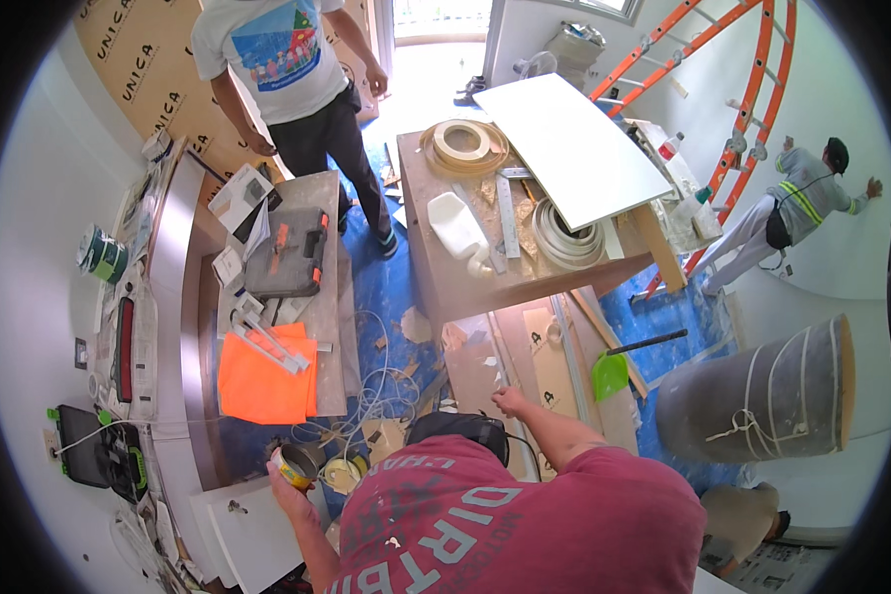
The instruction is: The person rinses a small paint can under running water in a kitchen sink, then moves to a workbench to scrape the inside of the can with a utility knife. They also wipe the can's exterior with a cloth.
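Observation:
My left hand, at the lower left, is wrapped around a small yellow can with an open top and a dark inside. My right hand reaches forward with its fingers closed; what they hold, if anything, is too small to make out. Beneath and beyond it lie long brown boards with pale metal strips. White scraps lie on the boards near my right fingers. Beyond the can, a round cream-coloured lid or tub sits by loose white cable. A black item with a thin cord shows at my maroon shirt's edge.
A bench ahead carries edging rolls, a square and a white panel. Left, another bench holds a tool case and orange cloth. Right are a green dustpan, grey drum and orange ladder. Other people are nearby.

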Demonstrator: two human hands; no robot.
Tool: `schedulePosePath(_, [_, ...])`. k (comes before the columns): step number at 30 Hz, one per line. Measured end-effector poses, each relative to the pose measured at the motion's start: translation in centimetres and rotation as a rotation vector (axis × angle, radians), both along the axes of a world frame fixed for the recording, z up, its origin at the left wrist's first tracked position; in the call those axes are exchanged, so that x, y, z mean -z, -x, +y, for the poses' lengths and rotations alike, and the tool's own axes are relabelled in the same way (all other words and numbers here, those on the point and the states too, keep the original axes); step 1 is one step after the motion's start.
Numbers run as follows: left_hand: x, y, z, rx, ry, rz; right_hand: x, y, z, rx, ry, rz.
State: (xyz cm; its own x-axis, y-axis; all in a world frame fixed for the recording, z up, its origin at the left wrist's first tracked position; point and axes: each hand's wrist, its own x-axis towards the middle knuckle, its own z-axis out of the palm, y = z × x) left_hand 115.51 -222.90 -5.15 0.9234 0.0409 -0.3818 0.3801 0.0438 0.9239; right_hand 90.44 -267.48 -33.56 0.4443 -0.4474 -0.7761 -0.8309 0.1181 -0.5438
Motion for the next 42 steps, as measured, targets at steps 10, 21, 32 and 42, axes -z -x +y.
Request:
schedulePosePath(10, [1.0,2.2,2.4,0.062,0.058,0.020,-1.8,5.4,1.7,0.064,-0.029,0.121])
schedulePosePath(21, [3.8,6.8,10.5,-0.038,0.165,0.116,-16.2,-0.7,8.2,-0.186,0.648,-0.249])
schedulePosePath(32, [4.0,2.3,10.2,-0.028,0.266,0.092,-33.7,-26.6,34.1,-0.278,-0.026,-1.079])
schedulePosePath(42, [2.1,-2.1,7.3,-0.459,0.610,0.033,-26.8,-27.3,20.0,-0.515,0.010,-0.866])
